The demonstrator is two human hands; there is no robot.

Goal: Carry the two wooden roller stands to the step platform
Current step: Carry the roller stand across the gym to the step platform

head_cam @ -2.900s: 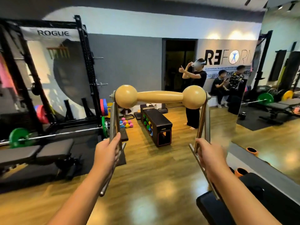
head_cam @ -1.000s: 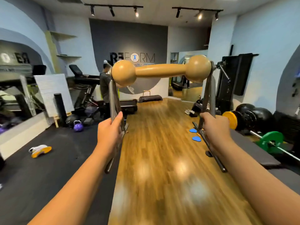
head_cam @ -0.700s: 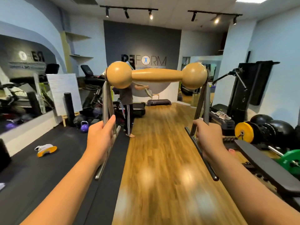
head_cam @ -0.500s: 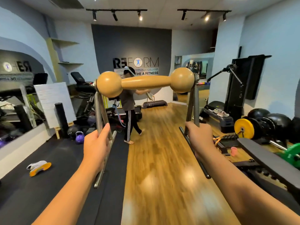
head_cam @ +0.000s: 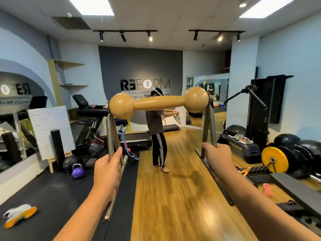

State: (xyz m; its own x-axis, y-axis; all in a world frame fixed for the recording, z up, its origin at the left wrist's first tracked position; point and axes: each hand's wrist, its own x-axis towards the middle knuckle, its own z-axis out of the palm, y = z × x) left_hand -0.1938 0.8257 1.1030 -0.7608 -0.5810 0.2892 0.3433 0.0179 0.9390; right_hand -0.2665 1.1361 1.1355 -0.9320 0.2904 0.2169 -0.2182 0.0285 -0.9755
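Observation:
I hold one wooden roller stand (head_cam: 159, 103) up in front of me at chest height: a tan dumbbell-shaped roller on two grey metal A-frame legs. My left hand (head_cam: 107, 173) grips the left leg and my right hand (head_cam: 218, 160) grips the right leg. A dark step platform (head_cam: 171, 127) lies on the floor at the far wall, partly hidden behind a person. Another step platform (head_cam: 240, 146) with shoes on it stands at the right. No second roller stand shows.
A person (head_cam: 157, 134) stands on the wood floor straight ahead, holding a shoe. Treadmills (head_cam: 90, 119), a foam roller (head_cam: 57, 148) and a purple kettlebell (head_cam: 77, 172) line the left. Weight plates (head_cam: 274, 160) and a bench (head_cam: 295, 188) crowd the right. A shoe (head_cam: 19, 213) lies bottom left.
I have turned from the rack side of the gym and walked down the wood lane with the stand. The person ahead has stepped right, into the middle of the lane.

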